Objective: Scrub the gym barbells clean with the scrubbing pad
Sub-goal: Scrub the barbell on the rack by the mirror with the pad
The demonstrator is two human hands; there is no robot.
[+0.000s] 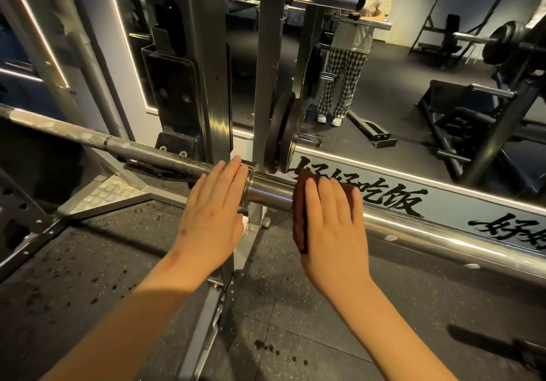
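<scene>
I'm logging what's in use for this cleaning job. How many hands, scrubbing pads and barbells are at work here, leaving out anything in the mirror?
Hands: 2 (left hand, right hand)
Scrubbing pad: 1
Barbell: 1
Total: 4

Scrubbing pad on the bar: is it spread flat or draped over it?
Draped. The dark scrubbing pad bends over the barbell sleeve under the right hand, whose fingers lie straight, and its lower end hangs below the sleeve.
</scene>
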